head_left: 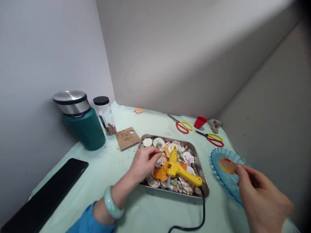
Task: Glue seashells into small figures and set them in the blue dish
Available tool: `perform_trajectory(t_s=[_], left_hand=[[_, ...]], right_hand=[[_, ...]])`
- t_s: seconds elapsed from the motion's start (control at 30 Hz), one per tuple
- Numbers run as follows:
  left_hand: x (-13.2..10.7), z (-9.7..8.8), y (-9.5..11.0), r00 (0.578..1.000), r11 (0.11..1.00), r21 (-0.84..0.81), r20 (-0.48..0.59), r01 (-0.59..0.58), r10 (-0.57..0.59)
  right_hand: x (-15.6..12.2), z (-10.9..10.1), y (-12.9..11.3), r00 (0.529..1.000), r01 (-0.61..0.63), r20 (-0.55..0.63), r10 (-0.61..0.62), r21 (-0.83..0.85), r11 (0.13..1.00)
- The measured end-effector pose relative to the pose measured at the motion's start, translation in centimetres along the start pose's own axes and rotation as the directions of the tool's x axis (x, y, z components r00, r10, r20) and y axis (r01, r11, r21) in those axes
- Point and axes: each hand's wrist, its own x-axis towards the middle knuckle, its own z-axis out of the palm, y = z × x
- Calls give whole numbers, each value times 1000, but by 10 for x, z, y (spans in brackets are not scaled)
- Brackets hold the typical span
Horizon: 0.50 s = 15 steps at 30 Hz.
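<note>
A metal tray (203,181) full of coloured shells sits in the middle of the pale green table. A yellow glue gun (181,170) lies on top of the shells, its black cord running off the front edge. My left hand (143,163), with a jade bangle on the wrist, reaches into the tray's left side, fingers curled among the shells; what they pinch is hidden. My right hand (261,195) is at the right, fingers closed on an orange shell (227,165) held over a blue glass plate (220,176).
A green flask with a steel lid (79,119), a black-capped jar (105,115) and a small brown board (127,138) stand at the back left. Two pairs of red-and-yellow scissors (182,125) (212,138) and a red cup (200,122) lie behind the tray. A black slab (46,195) lies front left.
</note>
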Motion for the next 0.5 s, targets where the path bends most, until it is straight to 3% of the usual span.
perform_trajectory(t_s=[0.07, 0.23, 0.37, 0.5], left_hand=[[-1, -1, -1, 996, 985, 156, 45, -81, 74], [-2, -1, -4, 969, 917, 357, 226, -175, 97], [-4, 0, -2, 951, 863, 450, 293, -231, 102], [-6, 1, 1, 939, 811, 516, 326, -276, 112]], right_hand=[[6, -2, 15, 999, -13, -32, 9, -135, 991], [7, 7, 32, 994, 2, 101, 34, -343, 939], [4, 10, 32, 985, 49, 171, 25, -415, 909], [11, 14, 28, 975, -12, 195, 103, -418, 908]])
